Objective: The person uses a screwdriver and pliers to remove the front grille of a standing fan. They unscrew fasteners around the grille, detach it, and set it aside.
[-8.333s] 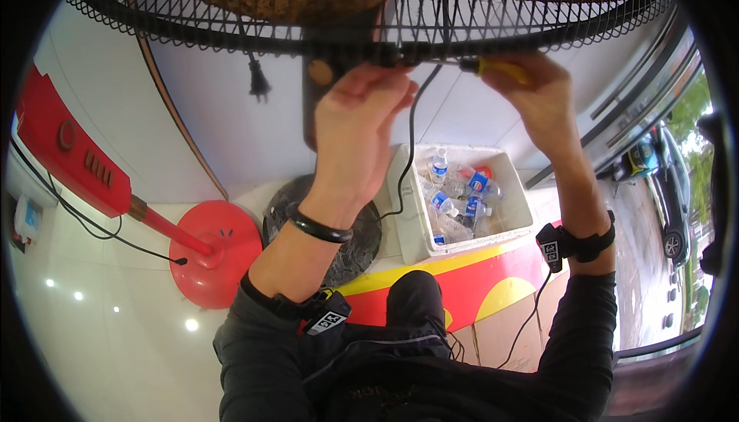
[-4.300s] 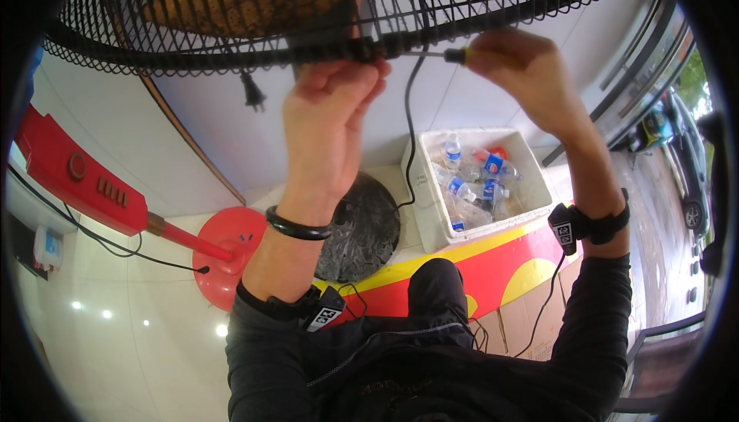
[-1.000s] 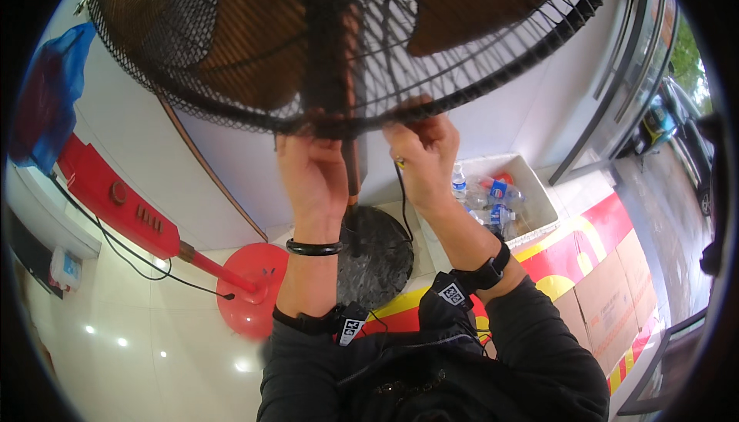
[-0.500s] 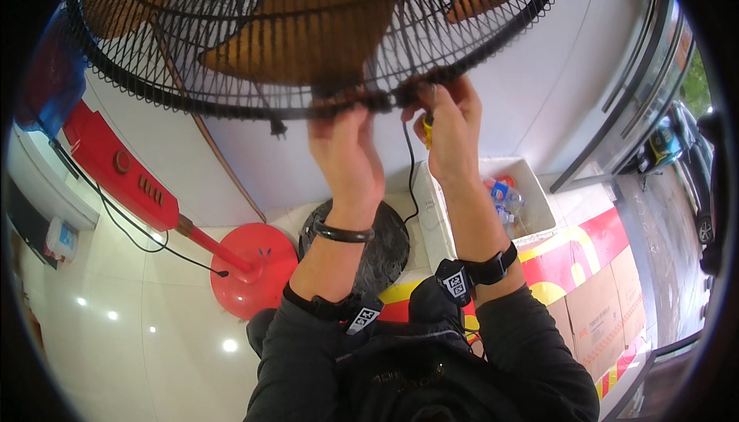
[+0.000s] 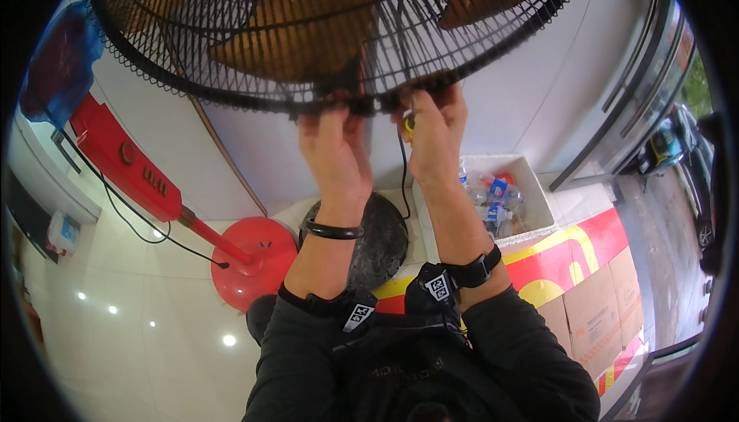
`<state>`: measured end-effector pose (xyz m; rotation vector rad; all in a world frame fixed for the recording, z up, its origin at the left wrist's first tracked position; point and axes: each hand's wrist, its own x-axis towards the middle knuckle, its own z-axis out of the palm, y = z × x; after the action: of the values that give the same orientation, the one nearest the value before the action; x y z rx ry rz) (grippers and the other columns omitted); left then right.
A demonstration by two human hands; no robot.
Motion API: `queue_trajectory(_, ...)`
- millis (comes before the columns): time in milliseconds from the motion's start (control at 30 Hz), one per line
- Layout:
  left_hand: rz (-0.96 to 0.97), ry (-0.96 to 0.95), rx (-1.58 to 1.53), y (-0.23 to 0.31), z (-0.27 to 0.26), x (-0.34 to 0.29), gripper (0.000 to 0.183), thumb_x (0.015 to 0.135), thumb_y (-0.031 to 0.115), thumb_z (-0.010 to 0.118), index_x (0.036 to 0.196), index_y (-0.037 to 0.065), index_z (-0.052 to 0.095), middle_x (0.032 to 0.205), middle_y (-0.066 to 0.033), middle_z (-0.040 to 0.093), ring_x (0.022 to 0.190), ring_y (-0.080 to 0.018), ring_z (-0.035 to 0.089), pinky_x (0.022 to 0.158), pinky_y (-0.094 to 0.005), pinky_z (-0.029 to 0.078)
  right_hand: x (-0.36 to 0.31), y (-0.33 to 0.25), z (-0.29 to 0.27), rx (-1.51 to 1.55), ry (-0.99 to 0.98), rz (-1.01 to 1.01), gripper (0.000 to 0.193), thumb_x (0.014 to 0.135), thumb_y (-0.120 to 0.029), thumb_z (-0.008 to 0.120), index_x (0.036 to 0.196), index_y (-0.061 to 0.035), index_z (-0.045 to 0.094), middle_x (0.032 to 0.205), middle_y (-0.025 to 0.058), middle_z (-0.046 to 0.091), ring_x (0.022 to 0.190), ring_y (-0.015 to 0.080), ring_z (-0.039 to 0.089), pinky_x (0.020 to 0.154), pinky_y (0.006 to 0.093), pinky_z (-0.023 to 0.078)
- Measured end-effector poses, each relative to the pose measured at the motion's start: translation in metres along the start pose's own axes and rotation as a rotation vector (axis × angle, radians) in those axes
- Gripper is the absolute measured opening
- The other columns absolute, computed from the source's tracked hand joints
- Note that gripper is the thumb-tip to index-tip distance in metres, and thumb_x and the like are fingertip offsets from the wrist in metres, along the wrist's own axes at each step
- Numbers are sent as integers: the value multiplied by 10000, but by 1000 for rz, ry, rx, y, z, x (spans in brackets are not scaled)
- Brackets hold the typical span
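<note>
Left hand, grasping fan guard's rim | right hand, likewise, clasping yellow handle | blue-labelled bottles within white box

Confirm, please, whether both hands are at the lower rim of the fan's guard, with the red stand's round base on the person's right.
The head view shows the red stand's round base on the person's left, not right; the left hand and right hand are indeed at the lower rim of the fan's guard.

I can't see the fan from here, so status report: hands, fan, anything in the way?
Left hand and right hand at lower fan guard rim. Right holds yellow tool, mostly covered. Black cord beside right hand; nothing visibly blocking.
</note>
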<state>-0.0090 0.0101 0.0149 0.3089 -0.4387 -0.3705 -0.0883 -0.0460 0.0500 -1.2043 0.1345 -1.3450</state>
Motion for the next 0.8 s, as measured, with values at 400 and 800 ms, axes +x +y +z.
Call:
queue_trajectory(400, 58, 33, 170, 3, 21, -20, 180, 855, 33, 563, 1019, 4, 496, 992, -109, 632, 898, -238, 661, 861, -371, 524, 14, -23, -16, -185, -58, 171, 113, 898, -15, 480, 986, 15, 543, 853, 116, 651, 584, 141, 583, 428, 233, 345)
queue_trajectory(800, -72, 8, 185, 14, 7, -6, 129, 858, 16, 523, 985, -4, 509, 1007, -127, 633, 919, -268, 654, 867, -412, 531, 40, -65, -42, -267, -173, 74, 271, 776, 2, 558, 1041, 51, 571, 918, 105, 672, 812, 162, 654, 615, 266, 496)
